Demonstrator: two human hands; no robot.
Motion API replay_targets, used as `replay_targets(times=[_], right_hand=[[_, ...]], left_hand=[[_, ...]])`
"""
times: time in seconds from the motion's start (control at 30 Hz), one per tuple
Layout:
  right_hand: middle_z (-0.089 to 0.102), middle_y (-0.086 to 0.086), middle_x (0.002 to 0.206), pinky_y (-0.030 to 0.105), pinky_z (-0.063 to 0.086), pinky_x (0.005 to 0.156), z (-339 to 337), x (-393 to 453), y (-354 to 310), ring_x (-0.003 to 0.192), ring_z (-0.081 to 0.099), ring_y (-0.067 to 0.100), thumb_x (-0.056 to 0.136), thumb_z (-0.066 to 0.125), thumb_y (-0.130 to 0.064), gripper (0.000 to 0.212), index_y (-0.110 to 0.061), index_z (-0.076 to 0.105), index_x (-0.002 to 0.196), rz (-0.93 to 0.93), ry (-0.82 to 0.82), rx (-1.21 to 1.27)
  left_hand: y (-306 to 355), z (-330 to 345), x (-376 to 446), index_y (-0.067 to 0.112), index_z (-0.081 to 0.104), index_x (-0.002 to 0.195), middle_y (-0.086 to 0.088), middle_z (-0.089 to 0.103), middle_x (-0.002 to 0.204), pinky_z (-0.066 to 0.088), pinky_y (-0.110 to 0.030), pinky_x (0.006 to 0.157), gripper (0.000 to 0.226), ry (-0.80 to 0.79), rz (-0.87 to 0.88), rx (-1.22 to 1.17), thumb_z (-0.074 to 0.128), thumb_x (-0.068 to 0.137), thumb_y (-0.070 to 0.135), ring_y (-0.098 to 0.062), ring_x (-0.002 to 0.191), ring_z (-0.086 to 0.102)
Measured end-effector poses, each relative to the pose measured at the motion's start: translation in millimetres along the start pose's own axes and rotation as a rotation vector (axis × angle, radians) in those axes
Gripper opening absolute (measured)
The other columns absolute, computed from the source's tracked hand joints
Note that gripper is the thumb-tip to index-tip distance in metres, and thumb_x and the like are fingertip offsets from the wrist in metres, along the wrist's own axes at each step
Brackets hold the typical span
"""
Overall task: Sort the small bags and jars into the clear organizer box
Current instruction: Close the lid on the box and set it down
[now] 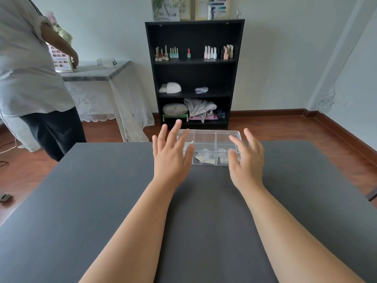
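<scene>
With both hands spread wide and empty, left hand (171,154) and right hand (247,158) flank the organizer box (206,137); steady its sides before touching bags (204,157) between them.

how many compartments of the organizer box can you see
6, possibly: a grid in the clear organizer box, three far, three near. The left hand and right hand cover the end ones.

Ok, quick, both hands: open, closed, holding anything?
Left hand: open, fingers spread, holding nothing, at the left end of the clear organizer box.
Right hand: open, holding nothing, at the box's right end.
</scene>
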State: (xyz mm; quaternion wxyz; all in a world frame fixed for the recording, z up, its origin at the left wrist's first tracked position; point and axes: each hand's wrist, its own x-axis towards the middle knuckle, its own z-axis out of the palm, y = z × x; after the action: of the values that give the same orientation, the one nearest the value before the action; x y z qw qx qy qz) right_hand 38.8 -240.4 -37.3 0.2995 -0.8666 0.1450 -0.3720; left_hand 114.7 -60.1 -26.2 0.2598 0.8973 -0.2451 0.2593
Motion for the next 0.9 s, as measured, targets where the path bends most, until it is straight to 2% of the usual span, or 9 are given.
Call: replay_targets(times=[0.13, 0.27, 0.4, 0.5, 0.67, 0.9], right_hand=[[0.022, 0.004, 0.159, 0.044, 0.010, 0.116, 4, -4, -2, 0.146, 0.011, 0.027, 0.098, 0.045, -0.024, 0.043, -0.022, 0.047, 0.141, -0.090, -0.173, -0.170], [0.031, 0.003, 0.156, 0.048, 0.014, 0.116, 5, -5, -2, 0.145, 0.017, 0.025, 0.100, 0.041, -0.026, 0.042, -0.021, 0.046, 0.142, -0.088, -0.243, -0.186], [0.039, 0.003, 0.151, 0.044, 0.022, 0.114, 3, -6, -3, 0.143, 0.022, 0.026, 0.099, 0.044, -0.024, 0.041, -0.019, 0.050, 0.139, -0.097, -0.233, -0.173], [0.040, 0.002, 0.151, 0.040, 0.022, 0.112, 1, -7, -4, 0.143, 0.021, 0.024, 0.099, 0.044, -0.022, 0.041, -0.020, 0.050, 0.139, -0.104, -0.252, -0.154], [0.038, 0.000, 0.152, 0.036, 0.024, 0.110, 0, -15, -6, 0.143, 0.018, 0.022, 0.099, 0.045, -0.021, 0.042, -0.021, 0.049, 0.140, -0.124, -0.280, -0.133], [0.037, 0.000, 0.153, 0.039, 0.028, 0.110, -2, -24, -10, 0.143, 0.020, 0.024, 0.098, 0.045, -0.020, 0.043, -0.022, 0.047, 0.141, -0.176, -0.304, -0.181]], left_hand=[[13, 10, -2, 0.023, 0.031, 0.150, 0.005, 0.019, 0.161, -0.008, -0.049, 0.116, 0.054, -0.164, 0.061, 0.147, 0.026, 0.101, 0.045, -0.028, 0.149, -0.001], [12, 14, -8, 0.021, 0.023, 0.152, 0.003, 0.023, 0.160, -0.008, -0.047, 0.116, 0.055, -0.249, 0.045, 0.184, 0.019, 0.102, 0.043, -0.027, 0.149, 0.005], [14, 10, -13, 0.020, 0.032, 0.149, 0.002, 0.030, 0.157, 0.000, -0.043, 0.117, 0.049, -0.218, 0.025, 0.160, 0.028, 0.103, 0.035, -0.025, 0.147, 0.017], [14, 7, -18, 0.020, 0.034, 0.148, 0.002, 0.032, 0.156, 0.006, -0.043, 0.117, 0.047, -0.201, 0.019, 0.166, 0.030, 0.103, 0.032, -0.026, 0.146, 0.020], [9, 1, -28, 0.021, 0.033, 0.148, 0.003, 0.032, 0.156, 0.006, -0.043, 0.117, 0.046, -0.192, 0.012, 0.177, 0.030, 0.104, 0.029, -0.025, 0.146, 0.020], [6, -7, -39, 0.022, 0.032, 0.149, 0.003, 0.031, 0.157, 0.005, -0.043, 0.118, 0.046, -0.189, -0.004, 0.186, 0.028, 0.104, 0.030, -0.025, 0.147, 0.018]])
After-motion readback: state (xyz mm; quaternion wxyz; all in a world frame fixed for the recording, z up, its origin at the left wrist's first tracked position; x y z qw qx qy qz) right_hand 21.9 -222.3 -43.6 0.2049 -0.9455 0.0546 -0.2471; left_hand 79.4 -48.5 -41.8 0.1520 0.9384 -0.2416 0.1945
